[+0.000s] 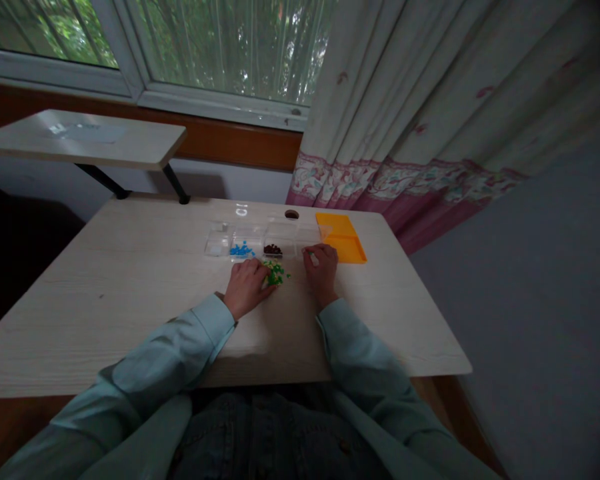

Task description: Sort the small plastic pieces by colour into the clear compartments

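A small heap of green and pale yellow bits (275, 273) lies loose on the table. Around its left side curves my left hand (247, 287), thumb and fingers apart, touching the heap's edge. My right hand (323, 273) is at the right front end of a transparent divided box (283, 230), fingertips pinched together; whatever they hold is too small to make out. Blue bits (241, 249) sit in one compartment of the box, and dark brown bits (273, 250) in another beside it.
Behind my right hand lies an orange tray (347, 237), partly overlapped by the box. A round cable hole (291, 214) is near the table's back edge. A raised shelf (95, 137) stands at the back left. A curtain (380, 133) hangs behind the table (130, 300).
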`<move>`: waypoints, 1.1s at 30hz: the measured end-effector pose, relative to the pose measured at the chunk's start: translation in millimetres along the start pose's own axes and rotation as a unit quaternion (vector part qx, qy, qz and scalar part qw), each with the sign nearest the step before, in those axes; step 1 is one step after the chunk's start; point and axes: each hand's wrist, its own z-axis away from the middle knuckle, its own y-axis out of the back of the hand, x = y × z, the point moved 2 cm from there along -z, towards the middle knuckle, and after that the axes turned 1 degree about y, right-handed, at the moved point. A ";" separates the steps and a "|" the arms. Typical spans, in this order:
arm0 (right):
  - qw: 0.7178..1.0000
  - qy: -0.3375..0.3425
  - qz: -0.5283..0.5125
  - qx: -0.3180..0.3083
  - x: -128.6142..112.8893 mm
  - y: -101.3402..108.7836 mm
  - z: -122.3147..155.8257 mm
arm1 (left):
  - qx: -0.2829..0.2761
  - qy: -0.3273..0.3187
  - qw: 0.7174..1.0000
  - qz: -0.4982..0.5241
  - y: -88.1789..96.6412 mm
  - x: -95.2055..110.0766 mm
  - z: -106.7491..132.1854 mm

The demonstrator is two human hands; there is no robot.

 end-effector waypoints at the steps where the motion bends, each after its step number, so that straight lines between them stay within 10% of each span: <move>1: 1.000 0.002 -0.002 0.000 0.0 0.1 0.0 | 0.003 -0.001 1.000 -0.002 0.1 -0.2 0.1; 20: 1.000 0.016 -0.013 0.001 -2.6 -0.2 -0.2 | 0.094 -0.037 0.992 0.073 1.3 -15.5 -3.2; 33: 0.978 0.097 -0.104 -0.152 -57.0 -9.3 20.8 | 0.172 0.096 0.906 0.376 -11.4 -18.5 -12.7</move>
